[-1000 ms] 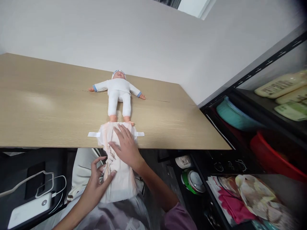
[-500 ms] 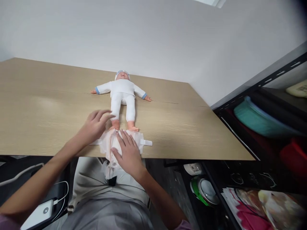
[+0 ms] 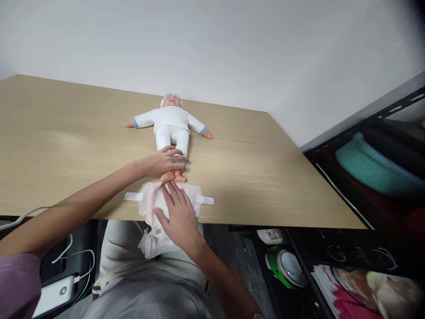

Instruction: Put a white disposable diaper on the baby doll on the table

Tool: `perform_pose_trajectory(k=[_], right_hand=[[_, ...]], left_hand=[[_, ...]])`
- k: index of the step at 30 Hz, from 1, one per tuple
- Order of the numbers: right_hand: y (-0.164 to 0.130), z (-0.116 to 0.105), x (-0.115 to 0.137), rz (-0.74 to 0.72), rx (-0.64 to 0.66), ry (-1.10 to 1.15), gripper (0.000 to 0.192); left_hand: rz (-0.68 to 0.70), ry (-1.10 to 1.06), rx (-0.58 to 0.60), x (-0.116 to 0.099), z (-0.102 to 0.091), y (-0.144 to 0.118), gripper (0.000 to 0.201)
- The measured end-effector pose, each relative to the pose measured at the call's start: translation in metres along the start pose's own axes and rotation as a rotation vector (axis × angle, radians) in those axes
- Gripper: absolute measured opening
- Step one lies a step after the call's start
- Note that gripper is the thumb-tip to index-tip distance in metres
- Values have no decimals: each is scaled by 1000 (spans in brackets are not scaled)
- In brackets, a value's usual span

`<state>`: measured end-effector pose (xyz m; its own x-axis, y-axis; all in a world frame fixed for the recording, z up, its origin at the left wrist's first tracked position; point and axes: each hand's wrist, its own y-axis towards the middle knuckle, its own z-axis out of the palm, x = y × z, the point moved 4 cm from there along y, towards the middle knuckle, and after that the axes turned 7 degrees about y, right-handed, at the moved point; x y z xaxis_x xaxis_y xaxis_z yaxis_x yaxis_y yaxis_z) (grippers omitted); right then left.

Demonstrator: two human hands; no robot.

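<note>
On its back lies a baby doll [image 3: 171, 117] in white clothes with blue cuffs, head toward the wall and arms spread. My left hand [image 3: 165, 161] wraps over its lower legs, holding them together; the bare feet show just below my fingers. An unfolded diaper [image 3: 151, 210] lies at the table's front edge, its tabs stretched out to both sides and its lower end hanging over the edge above my lap. My right hand [image 3: 179, 217] rests flat on the diaper with fingers spread, fingertips close to the doll's feet.
The wooden table [image 3: 265, 177] reaches back to a pale wall. At right stands a black shelf rack with a teal item [image 3: 375, 166] and a green-and-white round object [image 3: 282, 266] lower down. A white power bank [image 3: 55, 294] with cables sits at lower left.
My left hand has moved right, from beside the doll's legs onto them, and taken hold. The doll's legs have come together. My right hand stays on the diaper.
</note>
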<state>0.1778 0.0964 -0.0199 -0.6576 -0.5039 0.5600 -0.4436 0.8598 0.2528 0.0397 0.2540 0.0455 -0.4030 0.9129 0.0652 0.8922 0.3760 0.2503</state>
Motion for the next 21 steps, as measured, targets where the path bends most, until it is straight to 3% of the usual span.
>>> perform_pose_trajectory(k=[2,5,11,15,18,21], right_hand=[[1,-1,0,-10,20,-7,73],[4,-2,-3,-38,60,-27,78],[23,1,-14,-107,115,-47,77],[54,2,-26,-112,142,-79,71],[87,4,-39,-109,145,-112,71],[125,7,-54,-111,146,-138,70]], left_hand=[[11,-45,-21,2,-2,6,28],[0,-149,-35,7,-16,16,30],[-106,-369,-135,32,-77,36,34],[-218,-463,-211,50,-102,42,48],[-243,-502,-274,57,-111,42,51],[-244,-515,-261,60,-116,40,52]])
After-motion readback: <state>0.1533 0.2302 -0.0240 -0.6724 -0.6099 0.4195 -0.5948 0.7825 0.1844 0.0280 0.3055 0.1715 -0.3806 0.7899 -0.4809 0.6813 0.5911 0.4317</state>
